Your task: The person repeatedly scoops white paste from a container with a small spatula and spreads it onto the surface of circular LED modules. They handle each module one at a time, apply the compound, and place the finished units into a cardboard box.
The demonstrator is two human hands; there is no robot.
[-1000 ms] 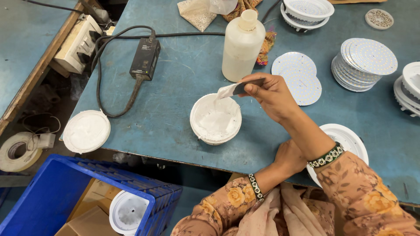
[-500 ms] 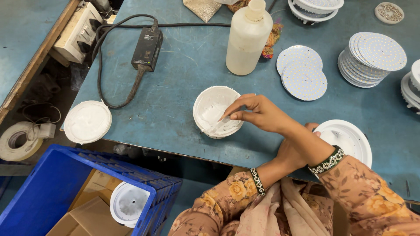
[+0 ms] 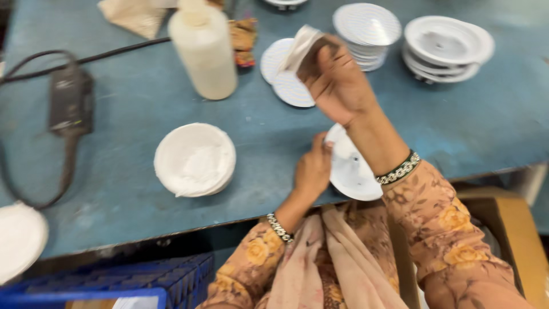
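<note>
While the right hand (image 3: 337, 86) is raised over the middle of the blue tabletop (image 3: 137, 143), its grip is closed, fingers pinched on a small pale spatula-like strip (image 3: 300, 46) whose tip points up and to the far left. Left hand (image 3: 313, 169): low at the near edge of the tabletop, fingers curled onto the left rim of a white round housing (image 3: 351, 171) that lies partly over that edge; grip closed on the rim, how firmly cannot be told. White shallow bowl (image 3: 195, 160): to the left of the left hand, apart from it, holding white paste. Tall cream plastic bottle (image 3: 205, 51): upright, far left of the raised hand. Flat white discs (image 3: 283, 77): lying on the tabletop just behind and below the right hand, partly hidden by it. Stack of white discs (image 3: 369, 28): farther off to the right. Stack of white round housings (image 3: 446, 48): far right. Black power adapter (image 3: 70, 100) with cable: far left. White round lid (image 3: 20, 240): near left corner. Blue crate (image 3: 114, 283): below the near edge, left. Both wrists carry beaded bracelets; sleeves are of orange floral cloth.
</note>
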